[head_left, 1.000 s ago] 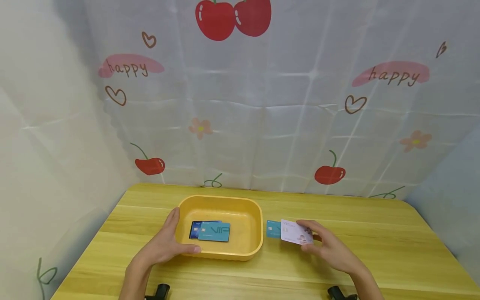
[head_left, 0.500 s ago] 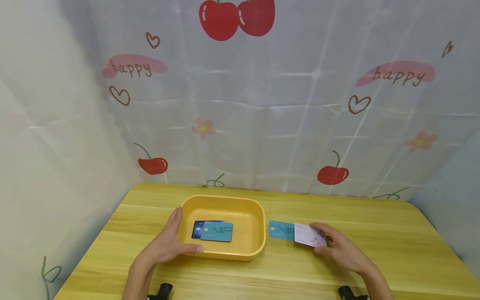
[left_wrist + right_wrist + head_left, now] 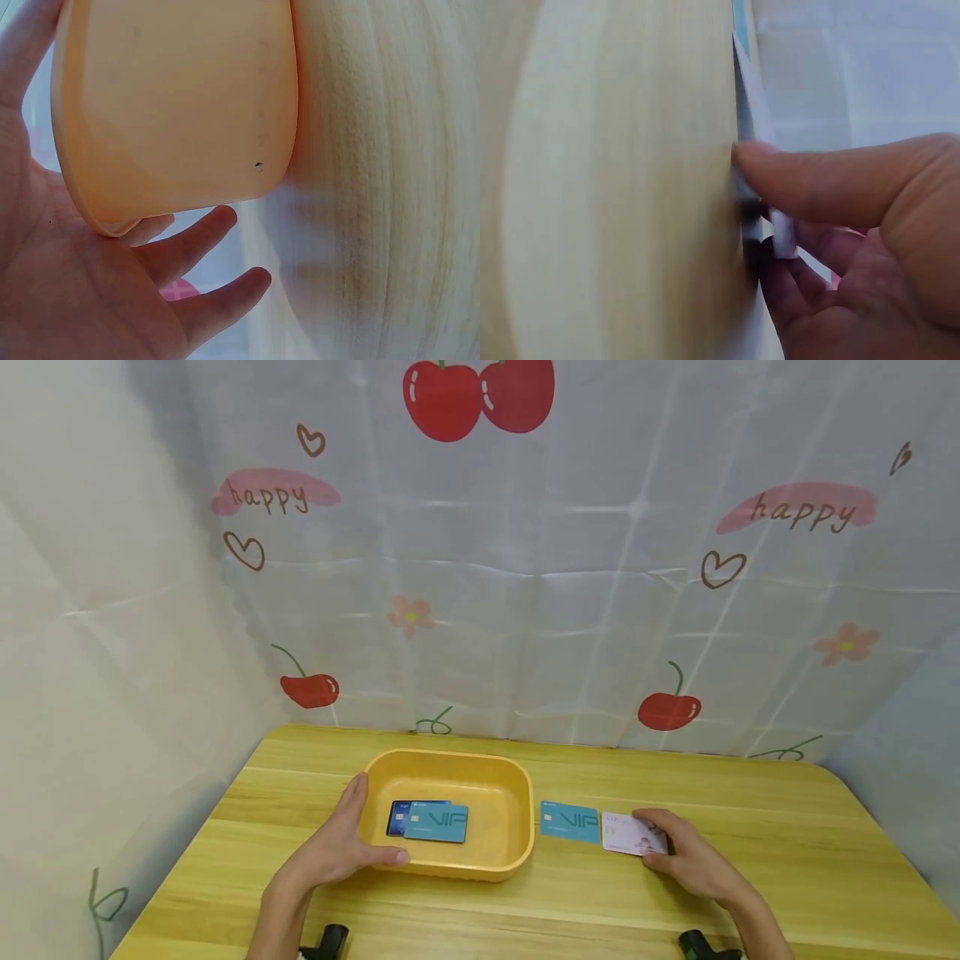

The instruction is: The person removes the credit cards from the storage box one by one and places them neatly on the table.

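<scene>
My right hand (image 3: 693, 858) pinches the right end of a white VIP card (image 3: 627, 833) between thumb and fingers. In the right wrist view the card (image 3: 756, 97) slants, its far end low at the wood and the held end raised. Just left of it a teal VIP card (image 3: 570, 821) lies flat on the table. My left hand (image 3: 333, 847) holds the left corner of a yellow plastic box (image 3: 498, 768), thumb on the front rim and fingers along the side. Inside the box a teal VIP card (image 3: 437, 823) partly covers a dark blue card (image 3: 397, 817).
The wooden table (image 3: 480, 922) bears everything. A white curtain (image 3: 525, 652) printed with cherries and "happy" hangs behind its back edge. Black wrist mounts, the left one (image 3: 330, 941) and the right one (image 3: 701, 946), show at the bottom.
My right hand has drawn the white card rightward and lowered it, off the teal card, which now shows whole beside the box. My left hand keeps its hold on the box.
</scene>
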Demonstrator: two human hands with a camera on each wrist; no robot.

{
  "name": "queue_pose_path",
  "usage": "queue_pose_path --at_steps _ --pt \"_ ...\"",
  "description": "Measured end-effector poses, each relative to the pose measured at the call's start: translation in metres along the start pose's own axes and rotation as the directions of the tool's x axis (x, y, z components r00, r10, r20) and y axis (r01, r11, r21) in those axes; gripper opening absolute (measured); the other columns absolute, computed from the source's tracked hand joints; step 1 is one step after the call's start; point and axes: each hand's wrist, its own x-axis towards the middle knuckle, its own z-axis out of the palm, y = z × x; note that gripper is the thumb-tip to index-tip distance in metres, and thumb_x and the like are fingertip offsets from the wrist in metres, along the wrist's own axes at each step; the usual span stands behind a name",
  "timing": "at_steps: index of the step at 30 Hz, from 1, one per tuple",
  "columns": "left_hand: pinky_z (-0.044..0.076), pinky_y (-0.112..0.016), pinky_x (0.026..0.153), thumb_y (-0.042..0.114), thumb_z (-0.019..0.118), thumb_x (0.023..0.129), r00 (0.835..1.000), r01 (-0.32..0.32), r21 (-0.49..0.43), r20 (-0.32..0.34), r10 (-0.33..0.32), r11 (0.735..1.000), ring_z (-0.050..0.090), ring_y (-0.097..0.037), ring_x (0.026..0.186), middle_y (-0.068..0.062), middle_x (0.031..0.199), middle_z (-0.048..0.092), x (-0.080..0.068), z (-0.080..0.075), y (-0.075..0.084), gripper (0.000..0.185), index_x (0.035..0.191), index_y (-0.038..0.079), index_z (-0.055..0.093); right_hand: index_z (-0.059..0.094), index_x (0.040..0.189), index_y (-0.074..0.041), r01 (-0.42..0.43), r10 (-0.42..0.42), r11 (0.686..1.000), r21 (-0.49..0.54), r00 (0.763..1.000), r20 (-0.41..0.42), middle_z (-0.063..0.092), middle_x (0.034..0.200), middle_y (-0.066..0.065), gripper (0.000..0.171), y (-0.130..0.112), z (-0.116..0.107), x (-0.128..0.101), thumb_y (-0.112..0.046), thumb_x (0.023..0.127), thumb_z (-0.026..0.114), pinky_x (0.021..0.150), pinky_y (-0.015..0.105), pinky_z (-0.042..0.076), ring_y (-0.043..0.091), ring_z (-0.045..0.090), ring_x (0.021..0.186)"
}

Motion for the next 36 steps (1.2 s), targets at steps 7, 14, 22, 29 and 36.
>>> queue_pose_path --at_steps 7,14,22,29,36 --pt "0.009 -0.060 0.114 0.045 0.086 0.072 1.000 -0.009 0.009 -0.004 0.009 1.000 -0.001 -0.044 0.147 -0.026 0.161 -0.009 0.0001 0.0003 0.0000 0.134 0.154 -0.006 -0.006 0.054 0.136 0.001 0.024 -0.024 0.998 -0.055 1.000 -0.006 0.048 0.134 0.022 0.053 0.0006 0.0030 0.0015 -0.002 0.086 0.071 0.093 0.057 0.039 0.041 0.040 0.119" --pt "0.008 -0.059 0.114 0.045 0.086 0.072 1.000 -0.005 0.003 -0.005 0.005 1.000 -0.001 -0.043 0.147 -0.025 0.161 -0.010 -0.0007 0.0002 -0.0001 0.134 0.154 -0.006 -0.007 0.053 0.137 0.001 -0.014 0.014 1.000 -0.012 1.000 -0.017 0.045 0.133 0.022 0.054 0.0020 0.0043 0.0073 -0.001 0.086 0.070 0.089 0.051 0.038 0.038 0.036 0.116" --pt "0.007 -0.059 0.114 0.043 0.086 0.073 1.000 -0.016 0.001 -0.002 0.016 1.000 -0.003 -0.042 0.147 -0.025 0.161 -0.010 -0.0013 0.0001 0.0003 0.133 0.154 -0.006 -0.007 0.054 0.136 0.004 -0.019 0.019 1.000 -0.007 1.000 -0.018 0.043 0.134 0.022 0.054 0.0021 0.0048 0.0069 -0.001 0.085 0.070 0.090 0.052 0.037 0.038 0.034 0.116" --pt "0.008 -0.059 0.114 0.043 0.086 0.072 1.000 -0.010 -0.001 -0.007 0.010 1.000 -0.001 -0.043 0.147 -0.025 0.161 -0.009 -0.0006 0.0005 0.0003 0.133 0.154 -0.005 -0.006 0.055 0.136 0.005 -0.015 0.014 1.000 -0.015 1.000 -0.013 0.043 0.135 0.022 0.053 0.0037 0.0058 0.0069 -0.002 0.085 0.070 0.091 0.054 0.036 0.039 0.033 0.119" --pt "0.007 -0.059 0.114 0.044 0.086 0.072 1.000 -0.010 0.004 -0.008 0.010 1.000 -0.001 -0.042 0.147 -0.025 0.161 -0.010 0.0001 0.0007 -0.0010 0.134 0.154 -0.005 -0.007 0.054 0.136 0.006 -0.022 0.022 1.000 -0.011 1.000 -0.007 0.042 0.137 0.023 0.053 0.0048 0.0066 0.0068 -0.003 0.086 0.070 0.094 0.059 0.035 0.041 0.032 0.121"
